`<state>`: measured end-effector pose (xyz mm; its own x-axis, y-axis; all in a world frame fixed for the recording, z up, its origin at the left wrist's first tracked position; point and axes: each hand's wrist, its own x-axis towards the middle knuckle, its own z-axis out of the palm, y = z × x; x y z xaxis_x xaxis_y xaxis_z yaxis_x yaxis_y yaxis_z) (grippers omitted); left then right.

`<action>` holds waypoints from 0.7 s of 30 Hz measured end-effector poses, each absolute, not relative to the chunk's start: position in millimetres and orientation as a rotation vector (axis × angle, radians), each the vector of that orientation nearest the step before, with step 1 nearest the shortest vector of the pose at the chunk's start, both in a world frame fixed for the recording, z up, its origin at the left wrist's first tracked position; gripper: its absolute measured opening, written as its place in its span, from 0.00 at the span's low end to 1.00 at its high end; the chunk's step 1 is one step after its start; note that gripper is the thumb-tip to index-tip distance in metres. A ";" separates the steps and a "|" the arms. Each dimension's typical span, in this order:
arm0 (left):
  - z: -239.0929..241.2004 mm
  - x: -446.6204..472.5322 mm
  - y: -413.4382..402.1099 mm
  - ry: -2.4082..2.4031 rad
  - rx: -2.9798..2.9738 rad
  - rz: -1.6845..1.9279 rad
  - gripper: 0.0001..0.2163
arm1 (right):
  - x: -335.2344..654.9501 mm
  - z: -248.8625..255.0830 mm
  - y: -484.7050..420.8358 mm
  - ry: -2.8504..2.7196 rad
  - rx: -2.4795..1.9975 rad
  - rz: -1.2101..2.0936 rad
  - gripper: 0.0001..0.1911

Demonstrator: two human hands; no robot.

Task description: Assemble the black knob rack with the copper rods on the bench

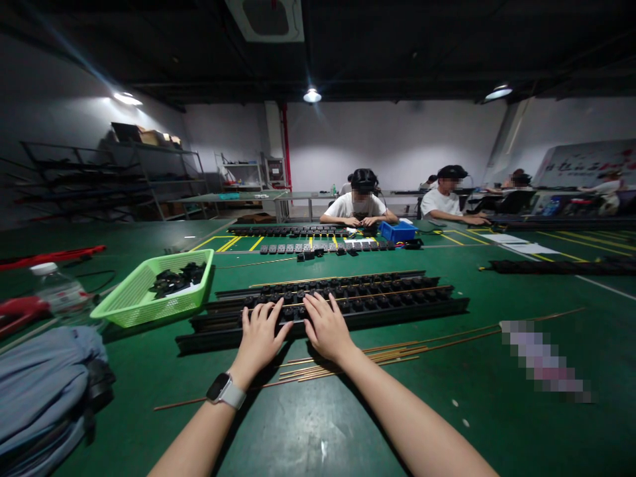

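My left hand [258, 338], with a watch [226, 389] on its wrist, lies with fingers spread over the left part of a black rail assembly [427, 309]. My right hand [326, 326] rests beside it near the middle, its fingers stretched out on the row of small black blocks [355, 305]. Both hands touch the assembly; neither is closed around anything. A thin brass-coloured rod [397, 293] runs lengthwise along the blocks, partly hidden under the fingers. On the table in front of the assembly, several loose brass-coloured rods [392, 354] lie under my right forearm.
A light green basket [132, 313] with black parts [176, 281] stands left of the assembly. Beyond it are a bottle [59, 291] and a grey-blue cloth bag [44, 391]. Across the green table [318, 430], a co-worker [360, 202] sits by a blue bin [397, 230].
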<state>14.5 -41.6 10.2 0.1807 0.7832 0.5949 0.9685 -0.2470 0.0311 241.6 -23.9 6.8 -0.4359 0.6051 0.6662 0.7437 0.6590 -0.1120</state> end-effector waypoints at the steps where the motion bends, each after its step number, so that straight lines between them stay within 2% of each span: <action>1: 10.2 14.5 -41.5 -1.658 -2.111 -0.723 0.29 | 241.4 6.9 -24.0 -2.187 -1.037 -0.256 0.31; 21: 10.4 14.6 -40.9 -1.674 -2.118 -0.730 0.29 | 241.7 4.1 -22.5 -2.192 -1.051 -0.243 0.30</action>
